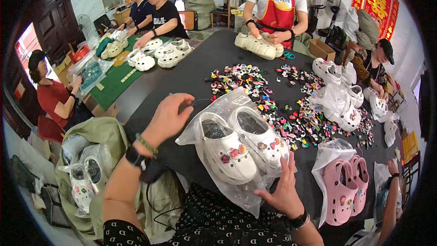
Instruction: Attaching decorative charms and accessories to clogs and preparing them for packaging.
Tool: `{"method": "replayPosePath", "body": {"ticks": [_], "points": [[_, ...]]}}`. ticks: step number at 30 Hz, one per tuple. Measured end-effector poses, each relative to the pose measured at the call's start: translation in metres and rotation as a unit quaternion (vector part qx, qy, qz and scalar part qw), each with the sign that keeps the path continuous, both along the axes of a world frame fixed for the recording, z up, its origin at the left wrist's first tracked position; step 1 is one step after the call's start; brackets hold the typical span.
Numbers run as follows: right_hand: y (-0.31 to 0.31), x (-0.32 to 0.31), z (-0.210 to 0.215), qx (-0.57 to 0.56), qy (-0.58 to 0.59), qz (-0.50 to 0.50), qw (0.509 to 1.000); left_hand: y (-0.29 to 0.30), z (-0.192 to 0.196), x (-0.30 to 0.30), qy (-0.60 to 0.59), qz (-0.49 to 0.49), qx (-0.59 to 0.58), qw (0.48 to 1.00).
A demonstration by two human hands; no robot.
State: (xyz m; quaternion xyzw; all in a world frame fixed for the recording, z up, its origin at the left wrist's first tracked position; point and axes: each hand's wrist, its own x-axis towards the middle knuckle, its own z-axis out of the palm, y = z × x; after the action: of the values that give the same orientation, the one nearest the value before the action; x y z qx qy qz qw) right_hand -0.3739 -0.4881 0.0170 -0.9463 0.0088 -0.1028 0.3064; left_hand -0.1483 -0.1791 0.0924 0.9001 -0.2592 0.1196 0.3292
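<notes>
In the head view, a clear plastic bag [236, 155] with two white clogs [241, 143] lies on the black table [191, 70], near its front edge. The right hand [284, 189] rests open on the bag's lower right side. The left hand [166, 118] hovers with loose fingers, holding nothing, just left of the bag. Colourful shoe charms [277, 105] lie scattered behind.

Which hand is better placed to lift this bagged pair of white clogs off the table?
Probably the right hand: it rests on the clear bag holding the white clogs. The left hand hovers open beside the bag's far corner.

two white clogs [241, 148] in bag, two pink clogs [347, 187], two hands
</notes>
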Motion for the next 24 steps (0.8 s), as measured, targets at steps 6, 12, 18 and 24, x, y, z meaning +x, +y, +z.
{"method": "replayPosePath", "body": {"ticks": [6, 12, 18, 24], "points": [[-0.001, 0.013, -0.012, -0.023, 0.006, -0.007, 1.0, -0.016, -0.029, 0.062, 0.125, -0.222, 0.131, 0.958], [-0.004, 0.012, -0.009, 0.009, -0.014, -0.037, 0.999, -0.066, -0.051, 0.076, 0.111, -0.359, 0.216, 0.901], [-0.012, 0.016, -0.021, 0.03, -0.029, -0.05, 0.998, -0.086, -0.053, 0.075, 0.156, -0.366, 0.223, 0.89], [-0.016, 0.019, -0.018, 0.004, -0.074, -0.056, 0.996, -0.089, -0.081, 0.09, 0.066, -0.35, 0.236, 0.904]]}}
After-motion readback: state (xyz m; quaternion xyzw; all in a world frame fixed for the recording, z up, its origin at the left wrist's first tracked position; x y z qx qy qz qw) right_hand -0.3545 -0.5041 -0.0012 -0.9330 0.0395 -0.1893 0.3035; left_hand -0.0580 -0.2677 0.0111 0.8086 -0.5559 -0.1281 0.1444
